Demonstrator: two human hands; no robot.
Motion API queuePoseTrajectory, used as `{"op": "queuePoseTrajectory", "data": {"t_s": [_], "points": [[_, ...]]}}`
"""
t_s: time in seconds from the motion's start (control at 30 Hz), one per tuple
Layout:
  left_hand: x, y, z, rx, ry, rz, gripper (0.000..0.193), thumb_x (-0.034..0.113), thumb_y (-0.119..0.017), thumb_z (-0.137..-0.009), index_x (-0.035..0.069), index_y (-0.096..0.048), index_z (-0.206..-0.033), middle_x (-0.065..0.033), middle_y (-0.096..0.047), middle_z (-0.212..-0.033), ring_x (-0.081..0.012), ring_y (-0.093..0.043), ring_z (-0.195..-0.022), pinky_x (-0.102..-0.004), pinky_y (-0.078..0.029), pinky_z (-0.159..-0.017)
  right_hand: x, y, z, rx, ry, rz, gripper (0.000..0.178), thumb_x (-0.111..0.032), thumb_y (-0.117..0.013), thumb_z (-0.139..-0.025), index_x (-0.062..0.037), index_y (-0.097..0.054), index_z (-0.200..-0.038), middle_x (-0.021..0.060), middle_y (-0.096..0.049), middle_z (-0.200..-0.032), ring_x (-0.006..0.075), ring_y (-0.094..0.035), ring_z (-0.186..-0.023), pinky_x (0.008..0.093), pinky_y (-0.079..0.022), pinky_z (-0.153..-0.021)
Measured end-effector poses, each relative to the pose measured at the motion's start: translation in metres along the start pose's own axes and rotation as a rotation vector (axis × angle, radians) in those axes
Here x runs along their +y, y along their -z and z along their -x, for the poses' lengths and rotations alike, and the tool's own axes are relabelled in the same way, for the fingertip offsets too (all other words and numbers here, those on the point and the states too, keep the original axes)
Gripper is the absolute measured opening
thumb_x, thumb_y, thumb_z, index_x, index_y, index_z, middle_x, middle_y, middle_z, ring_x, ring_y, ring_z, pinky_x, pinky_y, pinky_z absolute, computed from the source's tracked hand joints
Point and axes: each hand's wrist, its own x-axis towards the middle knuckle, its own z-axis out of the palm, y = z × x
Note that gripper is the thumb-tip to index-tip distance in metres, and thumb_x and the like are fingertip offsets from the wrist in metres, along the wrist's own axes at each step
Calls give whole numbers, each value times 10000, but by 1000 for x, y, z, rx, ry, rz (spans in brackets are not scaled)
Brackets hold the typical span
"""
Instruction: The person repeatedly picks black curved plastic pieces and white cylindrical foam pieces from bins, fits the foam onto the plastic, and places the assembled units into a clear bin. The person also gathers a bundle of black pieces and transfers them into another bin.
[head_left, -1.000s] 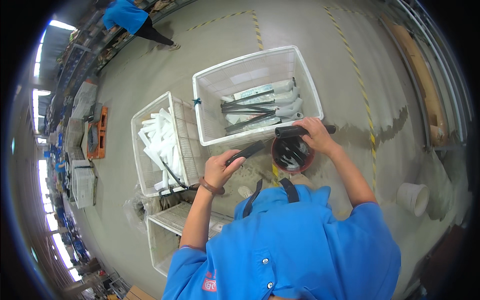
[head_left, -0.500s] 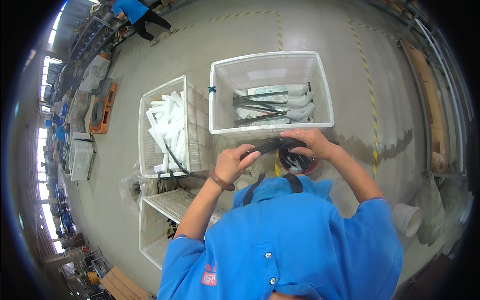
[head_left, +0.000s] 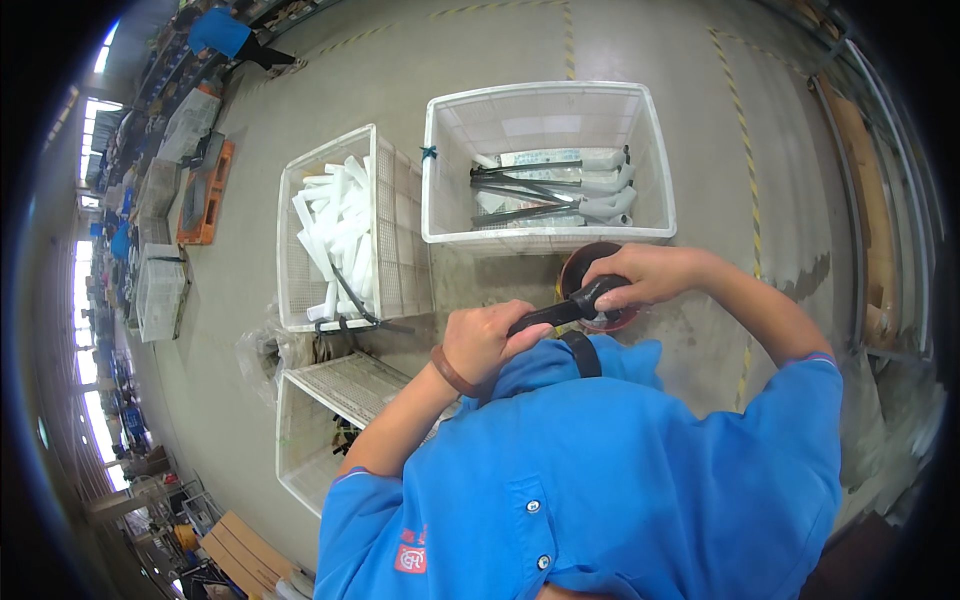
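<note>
Both my hands grip one black tube-like piece (head_left: 553,314) with a thicker, rounded end. My left hand (head_left: 487,345), a brown bangle at its wrist, is closed round the narrower part. At the thick end, my right hand (head_left: 650,276) has its fingers wrapped over the piece. Just beyond and below the piece stands a round reddish-brown bucket (head_left: 572,270); its contents are mostly hidden by my right hand. What kind of part the black piece is, I cannot tell.
Ahead, a white crate (head_left: 540,100) holds black rods with grey bent ends. To its left, another crate (head_left: 402,240) holds white tubes (head_left: 343,230), with a black rod across them. A third crate (head_left: 340,382) lies near my left arm. A person (head_left: 222,33) is far left.
My right hand has moved right and slightly nearer, and the black piece now slants up toward it. My left hand has shifted right and nearer. The far person has moved left.
</note>
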Motion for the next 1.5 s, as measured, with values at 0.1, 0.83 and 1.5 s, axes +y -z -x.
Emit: {"op": "queuePoseTrajectory", "data": {"t_s": [0.1,0.83,1.5], "points": [[-2,0,3,34,-76,-31,342,437,-683,-871,95,-687,-851,-67,-671,-717,-261,-653,-610,-360,-504,-519,-10,-2,-1,-5,-42,274,398,-360,-675,-887,-29,-620,-1100,174,-676,-924,348,-649,-884,422,-494,-773],[-80,47,56,-142,305,696,351,247,-767,-856,34,-604,-1083,-22,-656,-871,-131,-628,-794,-294,-511,-742,-70,53,-37,418,140,160,403,-195,-843,-697,-28,-599,-971,18,-548,-767,111,-541,-716,275,-445,-648],[-47,34,147,92,599,1176,124,139,-707,-904,66,-607,-913,16,-556,-776,-69,-498,-716,-254,-425,-650,-165,-11,-270,-682,339,1034,196,-128,-698,-729,-53,-618,-892,118,-643,-704,324,-676,-785,418,-514,-671]]}}
